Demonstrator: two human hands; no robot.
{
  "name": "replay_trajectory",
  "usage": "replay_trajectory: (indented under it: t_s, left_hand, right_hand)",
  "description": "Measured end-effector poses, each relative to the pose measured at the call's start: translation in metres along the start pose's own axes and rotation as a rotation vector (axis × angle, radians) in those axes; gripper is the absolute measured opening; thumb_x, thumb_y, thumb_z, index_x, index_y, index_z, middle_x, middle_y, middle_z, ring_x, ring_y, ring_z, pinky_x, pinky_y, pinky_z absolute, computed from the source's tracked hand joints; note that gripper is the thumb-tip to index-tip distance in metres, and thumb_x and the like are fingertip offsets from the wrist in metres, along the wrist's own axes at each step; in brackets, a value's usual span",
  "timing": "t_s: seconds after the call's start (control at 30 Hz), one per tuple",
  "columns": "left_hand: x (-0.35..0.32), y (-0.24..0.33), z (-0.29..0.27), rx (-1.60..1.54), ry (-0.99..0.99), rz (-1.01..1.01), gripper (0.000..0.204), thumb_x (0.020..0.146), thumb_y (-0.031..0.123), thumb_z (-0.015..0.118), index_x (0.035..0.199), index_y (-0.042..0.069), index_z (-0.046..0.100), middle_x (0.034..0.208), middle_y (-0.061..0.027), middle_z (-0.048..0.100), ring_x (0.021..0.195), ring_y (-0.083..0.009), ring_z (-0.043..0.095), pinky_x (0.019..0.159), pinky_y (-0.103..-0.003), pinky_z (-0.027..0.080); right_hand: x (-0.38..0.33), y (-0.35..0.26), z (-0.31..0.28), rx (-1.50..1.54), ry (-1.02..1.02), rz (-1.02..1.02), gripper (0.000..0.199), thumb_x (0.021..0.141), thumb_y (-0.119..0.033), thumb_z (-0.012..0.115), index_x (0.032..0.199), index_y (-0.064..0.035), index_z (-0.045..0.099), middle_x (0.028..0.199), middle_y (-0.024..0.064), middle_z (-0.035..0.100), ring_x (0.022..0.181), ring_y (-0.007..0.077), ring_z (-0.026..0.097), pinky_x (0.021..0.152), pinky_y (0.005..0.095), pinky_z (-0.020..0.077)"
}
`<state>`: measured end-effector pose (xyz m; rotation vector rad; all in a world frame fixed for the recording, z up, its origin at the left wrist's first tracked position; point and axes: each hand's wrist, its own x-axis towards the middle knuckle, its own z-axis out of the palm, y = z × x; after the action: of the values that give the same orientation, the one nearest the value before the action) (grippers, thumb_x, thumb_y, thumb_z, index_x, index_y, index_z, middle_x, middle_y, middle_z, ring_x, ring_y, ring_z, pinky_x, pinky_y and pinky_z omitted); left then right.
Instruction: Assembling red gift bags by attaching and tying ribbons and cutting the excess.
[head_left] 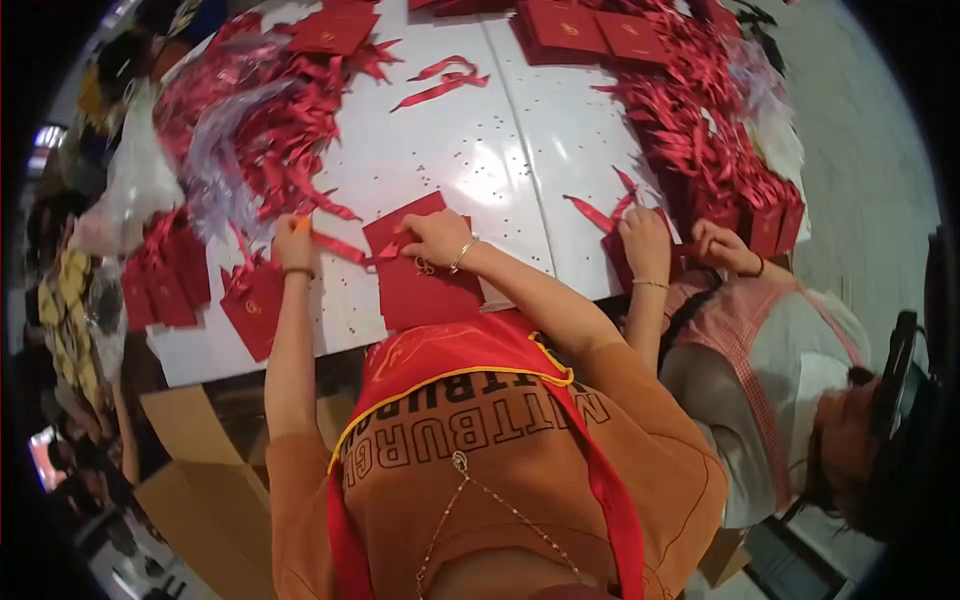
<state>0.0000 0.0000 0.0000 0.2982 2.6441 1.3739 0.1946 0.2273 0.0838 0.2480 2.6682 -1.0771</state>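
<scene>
A flat red paper gift bag with a gold emblem lies in front of me at the table's near edge. My left hand is closed at the left, pinching the end of a red ribbon. That ribbon runs across to the bag's upper part. My right hand rests over the bag, fingers closed on the ribbon where it meets the bag; the fingertips are partly hidden. Close below my left hand stands another red gift bag with a ribbon on top.
Red ribbons and bags are heaped on the left and right. A loose ribbon and small dark specks lie on the white table. At my right, a co-worker's hands handle another bag. An open cardboard box stands below left.
</scene>
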Motion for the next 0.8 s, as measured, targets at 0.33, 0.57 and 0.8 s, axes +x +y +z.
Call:
replay_trajectory:
  t_s: [0.33, 0.57, 0.8]
  left_hand:
    - [-0.099, 0.151, 0.018, -0.38, -0.649, -0.066, 0.021, 0.08, 0.007, 0.052, 0.098, 0.003, 0.062, 0.081, -0.0065, 0.062, 0.067, -0.0136, 0.059, 0.057, -0.022, 0.046]
    - [-0.118, 0.143, 0.048, -0.039, -0.661, 0.278, 0.016, 0.078, 0.009, 0.057, 0.09, 0.002, 0.064, 0.08, -0.0128, 0.064, 0.069, -0.0201, 0.061, 0.063, -0.028, 0.047]
    - [-0.12, 0.128, 0.038, -0.101, -0.696, 0.076, 0.015, 0.081, 0.007, 0.056, 0.091, 0.004, 0.066, 0.071, -0.0061, 0.064, 0.06, -0.0092, 0.056, 0.056, -0.022, 0.044]
  right_hand:
    - [-0.005, 0.012, 0.002, -0.039, 0.088, -0.108, 0.03, 0.07, -0.033, 0.065, 0.093, -0.0133, 0.059, 0.088, 0.0085, 0.062, 0.086, 0.0244, 0.059, 0.075, 0.0372, 0.0411]
    - [-0.031, 0.013, -0.022, -0.273, 0.266, -0.163, 0.033, 0.059, -0.03, 0.072, 0.085, -0.0119, 0.062, 0.092, 0.007, 0.052, 0.092, 0.0264, 0.049, 0.075, 0.0428, 0.0391]
    - [-0.066, 0.023, -0.031, -0.138, 0.34, -0.084, 0.035, 0.06, -0.018, 0.075, 0.088, -0.0052, 0.059, 0.091, 0.0105, 0.05, 0.086, 0.0276, 0.049, 0.071, 0.0362, 0.0436]
